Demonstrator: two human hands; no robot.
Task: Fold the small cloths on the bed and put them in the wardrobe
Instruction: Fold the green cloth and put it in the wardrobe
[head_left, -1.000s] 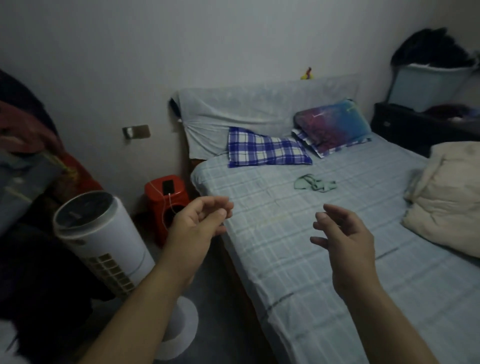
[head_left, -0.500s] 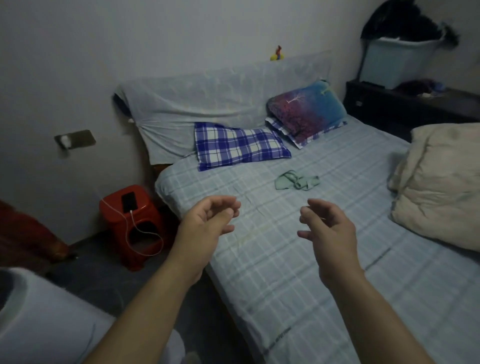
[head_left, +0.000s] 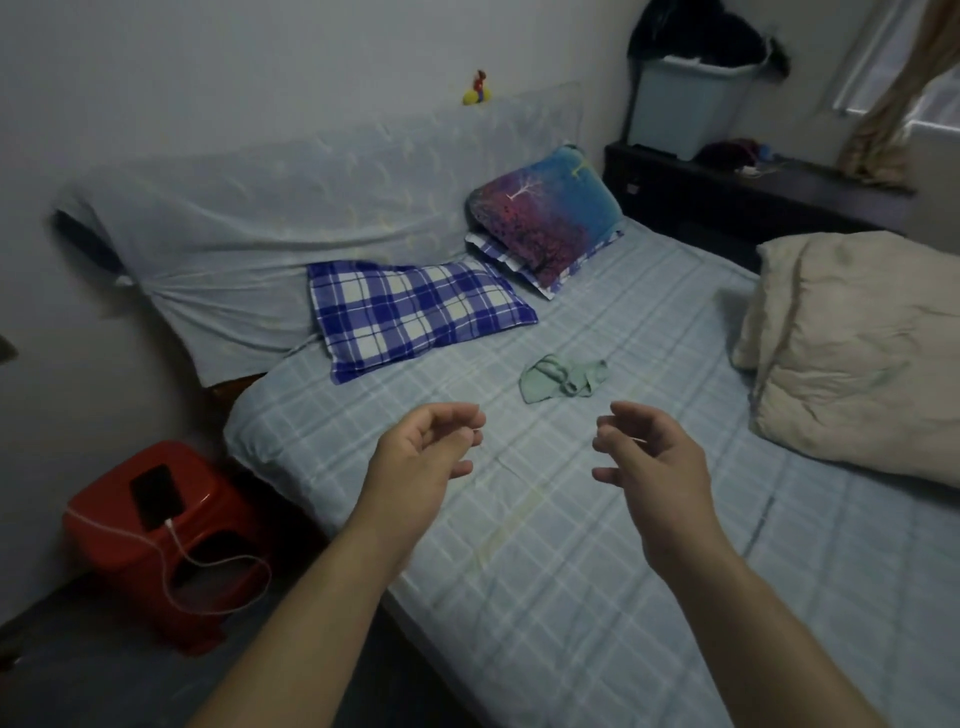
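One crumpled cloth (head_left: 563, 378), shape unclear, duvet (head_left: 857, 353) cropped

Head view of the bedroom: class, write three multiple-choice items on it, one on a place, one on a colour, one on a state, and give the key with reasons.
1. Where does the small green cloth lie?
A. On the floor.
B. On the bed, in front of the checked pillow.
C. In a hand.

2. What colour is the stool beside the bed?
A. White.
B. Red.
C. Green.

3. How are the left hand and the right hand?
A. Both grip the cloth.
B. One presses on the pillow.
C. Both hold nothing, fingers loosely curled.

Key:
1 B: the cloth lies crumpled on the bed, apart from both hands.
2 B: its plastic top shows red, with a phone on it.
3 C: both hover over the bed, short of the cloth.
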